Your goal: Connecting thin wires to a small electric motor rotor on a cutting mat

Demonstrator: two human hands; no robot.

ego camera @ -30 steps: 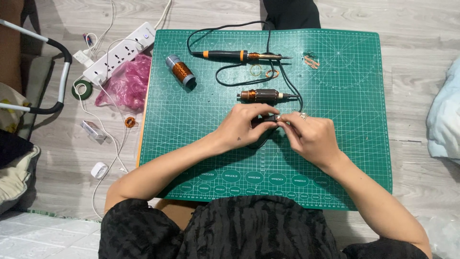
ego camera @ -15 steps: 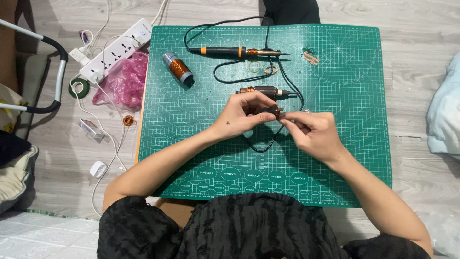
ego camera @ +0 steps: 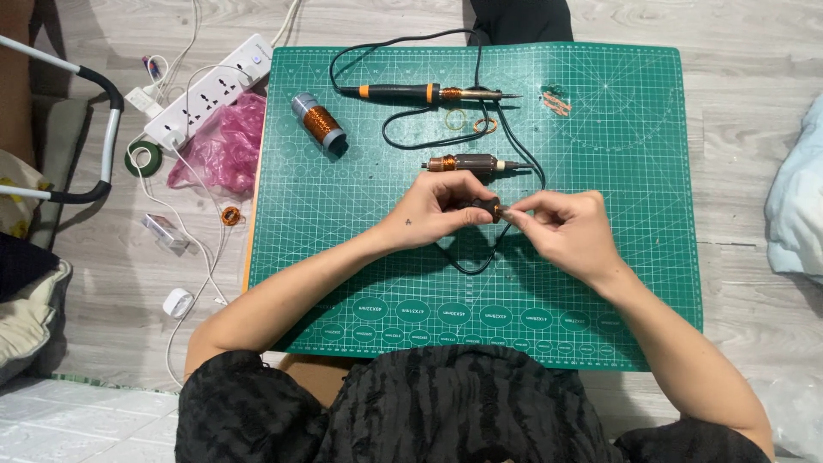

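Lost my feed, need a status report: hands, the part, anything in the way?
Left hand grips small dark part. Right hand pinches its end. Black cable loops under hands.

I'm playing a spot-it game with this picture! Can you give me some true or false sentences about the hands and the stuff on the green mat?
1. Both hands, left hand and right hand, pinch one small dark part. True.
2. The soldering iron is in the right hand. False: it lies on the green mat.
3. The copper wire spool lies on the mat. True.
4. The power strip sits on the mat. False: it's on the floor beside it.
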